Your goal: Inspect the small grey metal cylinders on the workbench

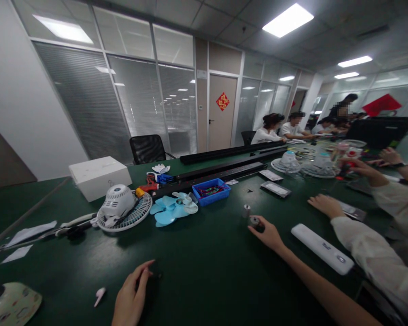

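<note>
My right hand (pixel 268 234) has its thumb and fingers closed round a short metal cylinder (pixel 255 220), low over the green table. Just behind it a second small metal cylinder (pixel 246 210) stands upright on the tabletop. Nearer to me and to the left, my left hand (pixel 132 292) has thumb and fingertips drawn together; whatever they may pinch is too small to make out. A tiny dark piece (pixel 159 275) shows beside those fingertips. On the table left of that hand lies a pale pink earbud (pixel 100 295).
Light-blue fan blades (pixel 170 209), a blue tray (pixel 211 195) of small parts, a white fan housing (pixel 119 206) and a white box (pixel 100 177) stand beyond my hands. To the right are a long white case (pixel 321 248) and a co-worker's hand (pixel 326 206) near a flat metallic part.
</note>
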`<action>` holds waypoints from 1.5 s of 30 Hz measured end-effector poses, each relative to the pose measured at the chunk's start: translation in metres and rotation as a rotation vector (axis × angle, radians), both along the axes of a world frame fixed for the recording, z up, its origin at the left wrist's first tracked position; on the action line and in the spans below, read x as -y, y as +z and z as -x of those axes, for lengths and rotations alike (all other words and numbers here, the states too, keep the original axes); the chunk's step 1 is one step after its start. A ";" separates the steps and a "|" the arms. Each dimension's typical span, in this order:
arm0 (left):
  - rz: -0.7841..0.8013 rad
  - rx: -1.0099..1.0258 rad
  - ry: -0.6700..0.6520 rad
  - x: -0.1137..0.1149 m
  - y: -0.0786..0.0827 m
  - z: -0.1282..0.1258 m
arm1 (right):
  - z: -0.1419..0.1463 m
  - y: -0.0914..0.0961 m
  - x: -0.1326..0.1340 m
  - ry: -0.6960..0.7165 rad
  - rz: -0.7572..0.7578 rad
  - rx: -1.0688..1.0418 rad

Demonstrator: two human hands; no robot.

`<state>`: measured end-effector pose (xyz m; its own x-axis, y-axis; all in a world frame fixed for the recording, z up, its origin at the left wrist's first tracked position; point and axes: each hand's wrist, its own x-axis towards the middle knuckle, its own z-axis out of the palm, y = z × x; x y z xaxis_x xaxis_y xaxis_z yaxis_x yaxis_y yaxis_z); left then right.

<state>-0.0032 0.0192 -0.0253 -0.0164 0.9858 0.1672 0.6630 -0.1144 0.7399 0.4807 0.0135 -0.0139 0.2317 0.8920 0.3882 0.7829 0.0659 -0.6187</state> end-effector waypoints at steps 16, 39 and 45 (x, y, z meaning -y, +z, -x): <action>-0.006 0.079 0.046 0.001 0.001 0.000 | 0.209 0.038 0.003 0.930 -0.051 0.357; -0.006 0.081 0.019 0.000 0.000 0.000 | 0.285 -0.022 -0.032 0.918 -0.055 0.287; 0.002 0.069 0.019 0.001 0.000 0.001 | 0.246 0.007 -0.020 0.888 -0.071 0.193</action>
<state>-0.0037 0.0178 -0.0254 -0.0469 0.9856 0.1627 0.6128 -0.1002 0.7839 0.2350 0.0337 -0.0068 -0.6036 0.6837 0.4102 0.5152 0.7271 -0.4537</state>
